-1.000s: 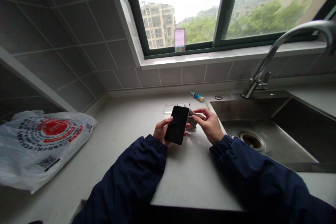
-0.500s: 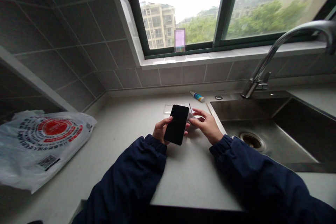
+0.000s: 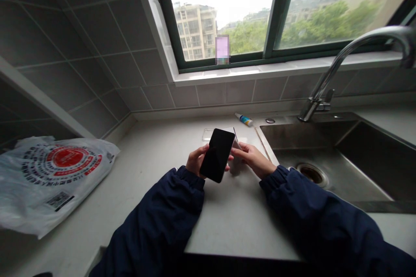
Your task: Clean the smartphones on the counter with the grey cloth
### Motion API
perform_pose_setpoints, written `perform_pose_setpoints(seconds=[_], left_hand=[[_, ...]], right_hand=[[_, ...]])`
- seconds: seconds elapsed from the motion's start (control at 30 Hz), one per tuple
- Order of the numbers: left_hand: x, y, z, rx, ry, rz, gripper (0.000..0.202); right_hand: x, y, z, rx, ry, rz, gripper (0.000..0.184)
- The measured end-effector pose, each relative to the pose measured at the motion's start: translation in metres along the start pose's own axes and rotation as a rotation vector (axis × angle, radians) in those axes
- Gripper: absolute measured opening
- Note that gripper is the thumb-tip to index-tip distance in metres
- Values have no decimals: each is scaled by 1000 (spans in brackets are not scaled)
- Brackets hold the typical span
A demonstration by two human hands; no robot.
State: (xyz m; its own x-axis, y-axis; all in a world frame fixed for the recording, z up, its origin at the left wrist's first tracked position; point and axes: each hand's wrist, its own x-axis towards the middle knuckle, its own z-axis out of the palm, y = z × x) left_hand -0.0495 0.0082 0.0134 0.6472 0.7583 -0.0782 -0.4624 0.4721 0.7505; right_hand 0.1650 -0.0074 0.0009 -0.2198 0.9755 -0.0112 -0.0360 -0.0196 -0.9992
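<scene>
My left hand [image 3: 195,161] is closed around a black smartphone [image 3: 217,156], held tilted above the counter with its dark screen facing up. The thumb lies along the left edge, and fingertips show past the right edge. Close against that right edge, my right hand [image 3: 255,158] is closed, thumb and index finger pinching a thin pale sheet [image 3: 237,143]. The phone partly hides this sheet, so its kind is unclear. Behind the phone, a clear phone case [image 3: 207,134] lies on the counter, partly covered.
A blue and white tube [image 3: 243,119] lies near the back wall, left of a small round metal disc [image 3: 270,120]. To the right are a steel sink [image 3: 305,151] and a tall faucet [image 3: 328,78]. A printed plastic bag [image 3: 58,177] sits on the counter [image 3: 143,173] at left.
The smartphone has tilted slightly and shifted a little left with my left hand. My right hand has moved left to the phone's edge, its fingers drawing together.
</scene>
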Motion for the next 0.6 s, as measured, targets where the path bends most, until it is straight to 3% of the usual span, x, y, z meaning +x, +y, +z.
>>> perform_pose_setpoints(seconds=[0.17,0.47,0.6], left_hand=[[1,1,1,-36,12,9,54],[3,1,-5,-106,-40,37,51],[6,-1,-11,-116,-23,92,50]], right_hand=[[0,-3,-1,-71,78,-99,53],[0,-1,-5,-158,205,-153,48],[0,0,-7,-311,311,-325,41]])
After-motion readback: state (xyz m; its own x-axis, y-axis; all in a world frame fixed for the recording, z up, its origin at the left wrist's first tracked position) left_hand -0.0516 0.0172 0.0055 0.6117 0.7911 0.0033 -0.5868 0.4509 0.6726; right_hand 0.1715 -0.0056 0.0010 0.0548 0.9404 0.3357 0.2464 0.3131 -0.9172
